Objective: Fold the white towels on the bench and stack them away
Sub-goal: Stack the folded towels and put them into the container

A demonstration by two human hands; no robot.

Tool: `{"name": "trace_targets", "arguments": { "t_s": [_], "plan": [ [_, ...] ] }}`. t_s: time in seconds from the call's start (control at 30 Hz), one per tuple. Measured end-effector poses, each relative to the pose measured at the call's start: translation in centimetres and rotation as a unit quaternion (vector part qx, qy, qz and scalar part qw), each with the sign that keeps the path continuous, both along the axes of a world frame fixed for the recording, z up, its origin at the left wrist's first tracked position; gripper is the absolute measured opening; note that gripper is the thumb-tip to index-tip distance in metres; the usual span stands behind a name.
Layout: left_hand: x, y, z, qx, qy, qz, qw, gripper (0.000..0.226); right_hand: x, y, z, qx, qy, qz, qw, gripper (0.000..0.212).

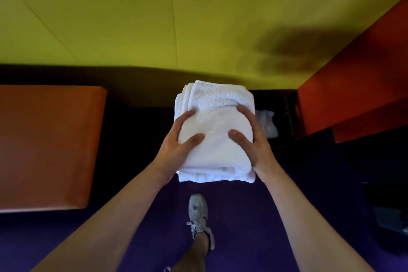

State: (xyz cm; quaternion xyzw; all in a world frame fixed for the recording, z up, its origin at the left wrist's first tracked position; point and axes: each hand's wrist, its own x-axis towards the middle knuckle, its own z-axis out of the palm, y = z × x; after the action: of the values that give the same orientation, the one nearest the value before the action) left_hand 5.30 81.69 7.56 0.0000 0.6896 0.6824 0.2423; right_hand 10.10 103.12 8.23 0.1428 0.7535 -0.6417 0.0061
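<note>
Two hands — left hand (176,141) | right hand (254,139) | fingers gripping folded white towels (217,117) — above purple floor (254,216)

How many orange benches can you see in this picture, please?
2: one bench on the left, beside the purple floor; another bench at the upper right. More may lie outside the view.

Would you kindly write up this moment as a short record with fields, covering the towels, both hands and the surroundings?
carried item: stack of folded white towels, held off the floor in front of the person
left hand: grips the stack's left side, thumb on top
right hand: grips the right side, thumb on top
bench: orange, to the left, nothing visible on it
other white cloth: in a dark recess to the right of the stack
floor: purple
foot: grey sneaker below the stack
</note>
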Motion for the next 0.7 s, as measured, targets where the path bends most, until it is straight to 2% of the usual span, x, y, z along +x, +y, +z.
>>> {"name": "trace_targets", "arguments": {
  "t_s": [0.27,0.5,0.7],
  "plan": [
    [-4.4,9.5,-7.7,0.012,-0.042,0.01,0.999,0.064,-5.1,9.7,-6.6,0.013,-0.035,0.019,0.999,0.064],
    [-6.8,18.9,-16.8,0.003,-0.043,-0.005,0.999,0.059,-6.8,19.0,-15.9,0.018,-0.041,0.003,0.999,0.061],
    [-8.6,23.5,-26.0,-0.024,-0.024,0.039,0.999,0.058,-10.1,23.9,-26.0,0.033,-0.021,0.031,0.999,0.057]
  ]
}}
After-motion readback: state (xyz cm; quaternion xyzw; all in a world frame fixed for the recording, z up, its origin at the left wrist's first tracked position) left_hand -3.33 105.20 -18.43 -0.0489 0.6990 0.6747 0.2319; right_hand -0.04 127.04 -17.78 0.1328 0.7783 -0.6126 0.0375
